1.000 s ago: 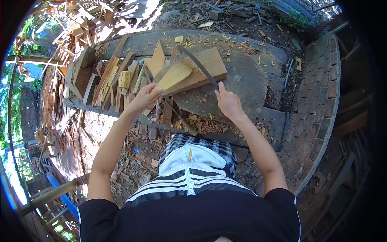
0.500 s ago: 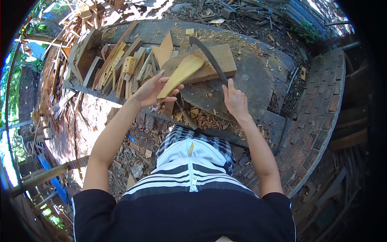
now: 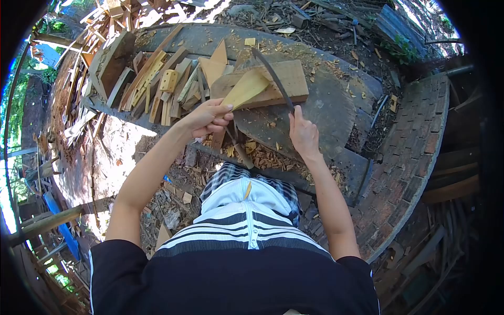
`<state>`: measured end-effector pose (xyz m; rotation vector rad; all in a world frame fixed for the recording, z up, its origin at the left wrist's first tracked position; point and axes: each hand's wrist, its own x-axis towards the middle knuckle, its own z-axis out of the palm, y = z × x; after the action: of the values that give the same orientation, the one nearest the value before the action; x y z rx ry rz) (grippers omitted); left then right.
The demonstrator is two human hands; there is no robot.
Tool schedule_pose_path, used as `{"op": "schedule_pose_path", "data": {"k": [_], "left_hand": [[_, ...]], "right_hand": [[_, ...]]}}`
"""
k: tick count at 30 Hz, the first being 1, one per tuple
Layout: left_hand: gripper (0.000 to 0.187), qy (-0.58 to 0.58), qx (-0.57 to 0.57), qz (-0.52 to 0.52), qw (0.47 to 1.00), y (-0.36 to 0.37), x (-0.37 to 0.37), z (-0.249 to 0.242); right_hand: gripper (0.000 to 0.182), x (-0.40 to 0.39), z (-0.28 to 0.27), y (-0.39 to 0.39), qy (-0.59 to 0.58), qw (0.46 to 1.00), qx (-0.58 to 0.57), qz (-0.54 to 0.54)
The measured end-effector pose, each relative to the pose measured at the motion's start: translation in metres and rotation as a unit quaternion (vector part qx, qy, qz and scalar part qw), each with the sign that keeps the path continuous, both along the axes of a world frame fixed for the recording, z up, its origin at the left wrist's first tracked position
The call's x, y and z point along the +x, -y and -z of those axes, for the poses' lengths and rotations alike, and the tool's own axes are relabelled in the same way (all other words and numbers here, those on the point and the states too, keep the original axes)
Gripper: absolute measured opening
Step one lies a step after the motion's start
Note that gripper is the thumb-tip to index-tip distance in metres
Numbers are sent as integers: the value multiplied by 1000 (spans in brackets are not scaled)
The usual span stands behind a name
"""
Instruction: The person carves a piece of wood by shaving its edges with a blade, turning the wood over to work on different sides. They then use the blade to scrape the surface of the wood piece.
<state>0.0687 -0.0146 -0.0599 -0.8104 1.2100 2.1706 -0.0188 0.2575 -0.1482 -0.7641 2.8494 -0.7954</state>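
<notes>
My left hand [image 3: 209, 118] is closed round the narrow end of a pale yellow, paddle-shaped piece of wood [image 3: 245, 89]. Its broad end reaches up and right over a thick wooden block [image 3: 290, 79]. In my right hand [image 3: 304, 135] is the handle of a machete [image 3: 274, 76], its long dark blade slanting up and left. The blade passes close beside the broad end of the yellow piece, over the block. Below my left hand, a tool with a round wooden handle [image 3: 242, 155] leans among the chips; its head is partly hidden.
Wood offcuts [image 3: 157, 86] lie in a row at the left of the dark worktop [image 3: 328, 121], with a small drilled wooden block [image 3: 168, 81] among them. Wood chips [image 3: 270, 157] cover the near edge. A low brick wall [image 3: 409, 142] curves along the right.
My left hand has turned over and its fingers have closed on the narrow end; the yellow piece has rolled. The machete has shifted slightly, its blade now seen more edge-on.
</notes>
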Motion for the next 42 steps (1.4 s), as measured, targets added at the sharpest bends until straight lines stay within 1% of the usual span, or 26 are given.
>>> {"op": "schedule_pose_path", "data": {"k": [5,7,8,9,11,12,14,15,17,18,19,20,21,22,24,25,27,28,29,31,33,35,37,39,41,42], "left_hand": [[21,38,-26,52,998,10,-11,-39],[27,78,-122,147,979,17,-26,-50],[32,75,-136,177,972,19,-35,-58],[32,73,-135,177,972,22,-46,-65],[36,50,-270,269,923,26,-64,-73],[36,54,-267,271,923,27,-74,-74],[31,54,-407,327,851,27,-101,-78],[31,54,-408,330,850,26,-114,-81],[25,44,-446,472,759,23,-134,-87],[24,24,-479,482,733,14,-138,-92],[24,23,-480,483,732,11,-143,-90],[24,22,-510,512,690,8,-147,-87],[24,21,-540,540,645,6,-152,-86],[24,19,-542,541,643,3,-153,-90],[26,-26,-581,570,581,-2,-154,-96],[26,-26,-580,574,578,-2,-156,-95],[28,-72,-626,577,520,-7,-153,-87],[29,-80,-631,586,501,-14,-154,-90],[29,-79,-629,589,502,-21,-152,-93],[25,-139,-664,592,436,-31,-143,-101],[24,-127,-677,568,450,-40,-132,-105],[23,-119,-691,543,462,-39,-128,-104],[22,-152,-694,518,476,-35,-126,-100],[23,-150,-691,524,475,-34,-124,-100],[24,-152,-685,530,476,-36,-120,-97],[24,-152,-687,518,486,-34,-117,-96]], "right_hand": [[18,-1,-2,0,26,1000,4,-10],[20,-1,1,-2,29,999,10,-13],[22,-4,2,-2,33,999,16,-19],[22,-6,-5,-1,31,999,18,-19],[24,-4,-30,3,28,999,-24,-40],[24,-2,-37,6,33,998,-22,-39],[27,-5,-50,15,2,996,-75,-38],[27,-4,-55,19,3,997,-76,-34],[28,-3,-62,24,-37,996,-80,-26],[28,-4,-57,23,-38,996,-80,-23],[28,-3,-47,22,-25,999,-33,-32],[28,-2,-38,22,-11,999,13,-41],[28,-5,-29,20,-13,999,11,-38],[32,-9,-22,16,10,999,23,-39],[37,-18,-21,16,32,998,30,-38],[33,-19,-34,16,41,998,19,-38],[30,-11,-61,15,67,997,13,-35],[29,-11,-78,19,66,997,-21,-29],[28,-12,-85,22,61,996,-55,-23],[28,-10,-80,24,58,996,-66,-14],[27,-9,-60,22,47,996,-77,-9],[25,-12,-27,14,77,997,-14,-13],[24,-16,-34,11,79,997,-5,-13],[22,-11,-48,10,96,995,8,-15],[21,-10,-80,14,73,995,-60,-19],[21,-7,-85,15,76,995,-57,-20]]}}
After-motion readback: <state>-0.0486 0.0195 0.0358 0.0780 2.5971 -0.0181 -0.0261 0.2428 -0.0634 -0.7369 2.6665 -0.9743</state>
